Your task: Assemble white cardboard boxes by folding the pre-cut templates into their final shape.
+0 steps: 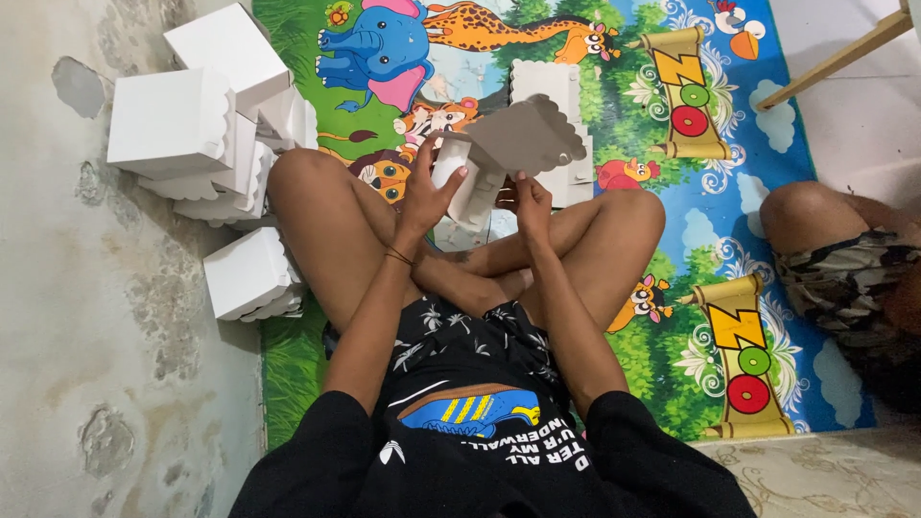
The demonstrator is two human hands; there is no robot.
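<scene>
White cardboard, partly folded: a scallop-edged box [508,153] held up over the crossed legs, above the near-left part of the play mat [672,240]. Left hand [429,192] grips its left side, thumb across the white panel, fingers wrapped behind. Right hand [530,203] pinches the lower edge from below, fingers closed on the card. Grey inner face of the flap tilts toward the camera.

Surroundings: stack of finished white boxes [206,105] piled at the mat's far-left corner, spilling onto the concrete floor [86,317]; some upright, some tipped. One more closed box [249,275] lies on its side just beside the left knee, at the mat's left edge. Flat unfolded box blanks [549,88] lie on the mat beyond the hands, partly hidden behind the held box. Mat is printed with cartoon animals and scrolls. Another person's bent knee [806,213] rests at the mat's right edge, well apart from the hands. Wooden stick [844,56] slants across the far-right corner.
</scene>
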